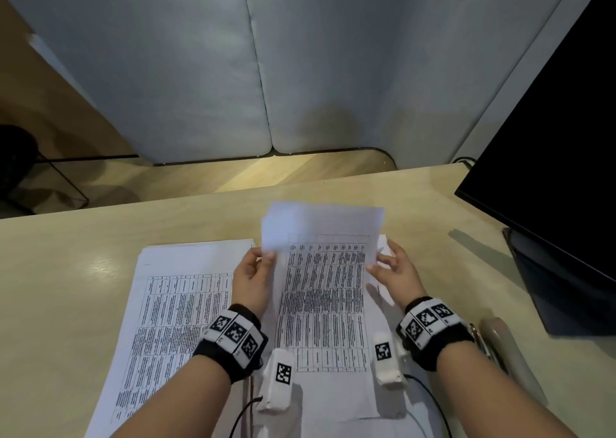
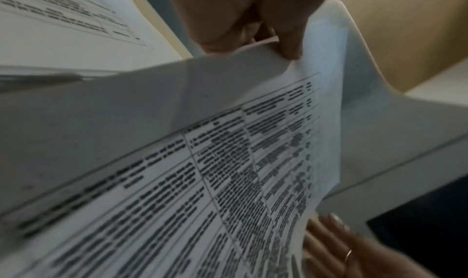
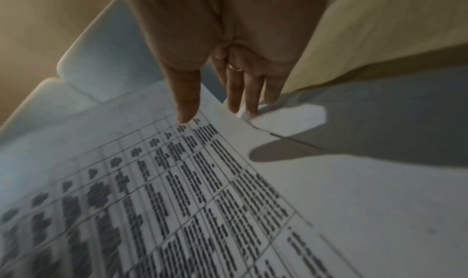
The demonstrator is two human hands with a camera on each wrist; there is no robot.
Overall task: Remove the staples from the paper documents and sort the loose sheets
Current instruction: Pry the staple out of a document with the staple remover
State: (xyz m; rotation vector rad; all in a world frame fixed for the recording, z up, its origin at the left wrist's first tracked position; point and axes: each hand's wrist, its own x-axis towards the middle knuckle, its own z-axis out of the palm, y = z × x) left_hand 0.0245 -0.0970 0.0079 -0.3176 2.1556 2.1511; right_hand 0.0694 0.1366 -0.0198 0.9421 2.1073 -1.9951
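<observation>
Printed sheets throughout carry ruled tables of small dark text; none of it can be read, all too blurred. No brand marks visible anywhere.

The left hand [image 1: 252,279] pinches the left edge of a lifted sheet [image 1: 325,291], thumb on the near face and fingers [image 2: 288,42] curled behind it. A top page of that bundle curls over near the pinch, its blank back showing. The sheet is held up above the desk [image 1: 83,237], in front of the person, tilted toward the head camera.

The right hand [image 1: 395,272] is at the sheet's right edge with its fingers [image 3: 187,102] straight and slightly spread, tips touching the paper; it looks like a light steadying touch rather than a pinch, though the wrist view is soft. A thin ring [image 3: 235,68] sits on one finger.

A paper stack [image 1: 170,307] lies flat on the desk to the left, just beside the left wrist. More white paper lies under the lifted sheet.

Both wrists wear black bands with square black-and-white coded markers.

A dark monitor [image 1: 560,137] stands at the right. A pale, elongated object [image 1: 506,347] lies by the right wrist; cannot tell what. Grey padded partition panels [image 1: 200,71] stand behind the desk.
</observation>
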